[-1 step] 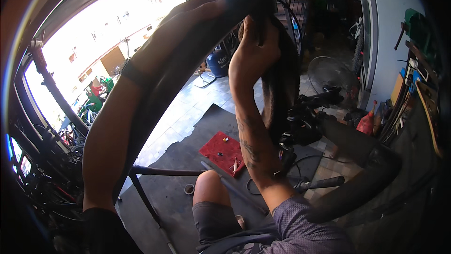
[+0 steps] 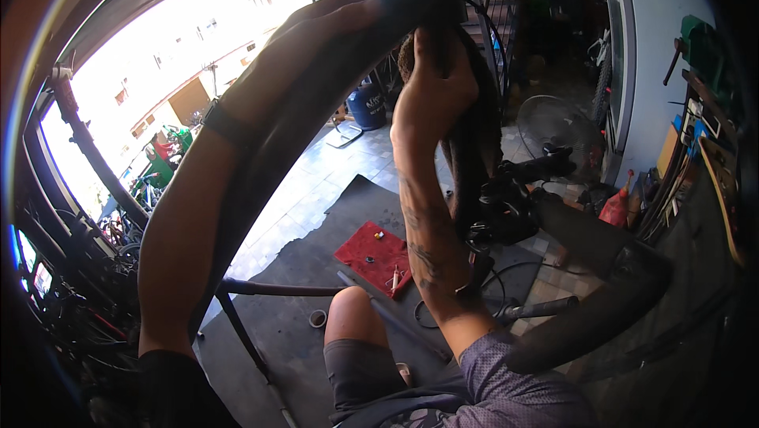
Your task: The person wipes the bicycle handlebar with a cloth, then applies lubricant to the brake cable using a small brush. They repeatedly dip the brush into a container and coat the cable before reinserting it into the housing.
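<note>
A dark bicycle frame (image 2: 296,123) slants from the top centre down to the left, close to my left arm. My left hand (image 2: 340,10) is closed around its upper part, with most of the fingers hidden behind the tube. At the top centre, my right hand (image 2: 439,88) grips a dark cloth (image 2: 470,163) against the shadowed end of the frame. The cloth hangs down beyond my wrist, and a brown edge of it shows left of my thumb. To the right of my right forearm is a dark drop handlebar (image 2: 601,325) with its levers (image 2: 502,218).
On the grey floor mat (image 2: 277,301) lies a red cloth (image 2: 368,258) with small parts and a tube on it. A small cup (image 2: 318,318) sits by my knee. Farther off are a blue tank (image 2: 367,106), a fan (image 2: 553,127) and a red bottle (image 2: 617,208). Bicycles crowd the left.
My right hand has shifted slightly down and to the right with the dark cloth, baring more of its brown edge. The handlebar has swung a little. My left hand stays put.
</note>
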### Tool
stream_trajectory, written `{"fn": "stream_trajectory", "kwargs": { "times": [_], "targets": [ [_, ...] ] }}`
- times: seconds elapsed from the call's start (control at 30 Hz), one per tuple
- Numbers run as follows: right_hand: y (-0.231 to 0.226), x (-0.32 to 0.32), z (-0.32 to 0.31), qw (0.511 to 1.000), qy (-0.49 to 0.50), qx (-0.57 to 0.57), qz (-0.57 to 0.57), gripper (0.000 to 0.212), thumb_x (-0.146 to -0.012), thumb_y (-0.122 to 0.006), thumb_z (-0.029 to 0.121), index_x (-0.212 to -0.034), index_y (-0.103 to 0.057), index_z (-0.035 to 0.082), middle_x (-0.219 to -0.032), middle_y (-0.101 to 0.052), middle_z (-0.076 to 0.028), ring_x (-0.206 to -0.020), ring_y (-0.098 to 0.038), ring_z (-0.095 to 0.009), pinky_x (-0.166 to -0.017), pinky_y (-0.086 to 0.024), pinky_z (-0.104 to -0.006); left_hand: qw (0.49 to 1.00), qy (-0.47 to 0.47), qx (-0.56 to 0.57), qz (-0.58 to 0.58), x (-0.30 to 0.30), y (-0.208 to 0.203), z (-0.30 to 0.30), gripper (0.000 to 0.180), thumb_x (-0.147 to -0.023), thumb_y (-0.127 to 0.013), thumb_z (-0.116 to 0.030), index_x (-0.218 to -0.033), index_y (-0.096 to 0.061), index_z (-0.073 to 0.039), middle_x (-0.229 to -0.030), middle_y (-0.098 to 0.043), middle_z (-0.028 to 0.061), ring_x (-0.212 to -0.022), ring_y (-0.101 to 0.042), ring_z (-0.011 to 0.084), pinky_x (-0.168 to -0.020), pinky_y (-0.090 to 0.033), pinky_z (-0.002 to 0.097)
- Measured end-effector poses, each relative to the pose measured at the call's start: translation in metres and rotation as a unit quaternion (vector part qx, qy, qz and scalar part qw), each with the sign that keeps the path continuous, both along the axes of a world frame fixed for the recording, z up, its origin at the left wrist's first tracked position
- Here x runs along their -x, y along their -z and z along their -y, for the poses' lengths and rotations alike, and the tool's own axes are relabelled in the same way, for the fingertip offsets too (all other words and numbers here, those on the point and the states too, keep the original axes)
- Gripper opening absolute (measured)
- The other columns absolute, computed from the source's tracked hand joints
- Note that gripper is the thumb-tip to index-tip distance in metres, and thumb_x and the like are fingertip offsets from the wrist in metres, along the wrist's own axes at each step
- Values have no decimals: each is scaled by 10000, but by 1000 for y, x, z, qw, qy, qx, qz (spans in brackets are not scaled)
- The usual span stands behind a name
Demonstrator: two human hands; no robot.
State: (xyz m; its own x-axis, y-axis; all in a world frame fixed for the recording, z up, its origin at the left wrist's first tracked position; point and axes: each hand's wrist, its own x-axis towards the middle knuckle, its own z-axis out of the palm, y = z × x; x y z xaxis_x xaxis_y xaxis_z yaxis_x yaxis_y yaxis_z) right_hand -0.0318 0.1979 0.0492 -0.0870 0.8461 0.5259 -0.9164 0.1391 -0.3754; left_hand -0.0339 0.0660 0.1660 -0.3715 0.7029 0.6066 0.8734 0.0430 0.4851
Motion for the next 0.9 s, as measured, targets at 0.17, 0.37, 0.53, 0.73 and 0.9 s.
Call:
{"fn": "stream_trajectory", "kwargs": {
  "times": [0.17,0.37,0.53,0.73,0.9],
  "targets": [
    [11,0,-24,819,-513,40,-253,373,-1121,-603,282,-1384,-663,25,-1249,-748,-127,-1104,-734,-243,-1000,-587,-355,1000,2,1,-7,0,-2,-1,536,-1068,-648,-481,-1357,-708,-33,-1148,-749,83,-1012,-713,132,-929,-543,262],
    [17,16,-16,992,47,-100,-65,301,-1061,-693,164,-1297,-654,-20,-1182,-752,-134,-1035,-738,-218,-911,-603,-337,1000,7,-4,-17,4,-4,1,537,-1064,-656,-478,-1362,-709,-34,-1157,-748,81,-1020,-712,130,-939,-542,261],
    [-1,20,-22,964,217,32,-150,299,-971,-797,13,-1229,-665,-56,-1141,-755,-155,-1024,-734,-202,-913,-607,-336,1000,14,-1,-23,6,-4,1,538,-1060,-663,-476,-1366,-710,-36,-1165,-748,79,-1026,-712,129,-948,-541,261],
    [-3,23,-52,907,403,-68,-106,206,-951,-816,24,-1111,-719,-60,-1041,-780,-123,-979,-748,-189,-849,-602,-326,999,24,0,-33,8,-2,0,539,-1056,-671,-473,-1371,-711,-37,-1174,-747,76,-1034,-712,127,-958,-540,260],
    [-8,24,-50,971,237,-21,-35,165,-1007,-746,120,-1055,-731,-38,-960,-782,-152,-824,-755,-237,-775,-591,-350,999,28,1,-35,8,-2,-3,541,-1053,-678,-468,-1379,-706,-39,-1191,-741,74,-1053,-704,126,-975,-533,261]
  ]
}}
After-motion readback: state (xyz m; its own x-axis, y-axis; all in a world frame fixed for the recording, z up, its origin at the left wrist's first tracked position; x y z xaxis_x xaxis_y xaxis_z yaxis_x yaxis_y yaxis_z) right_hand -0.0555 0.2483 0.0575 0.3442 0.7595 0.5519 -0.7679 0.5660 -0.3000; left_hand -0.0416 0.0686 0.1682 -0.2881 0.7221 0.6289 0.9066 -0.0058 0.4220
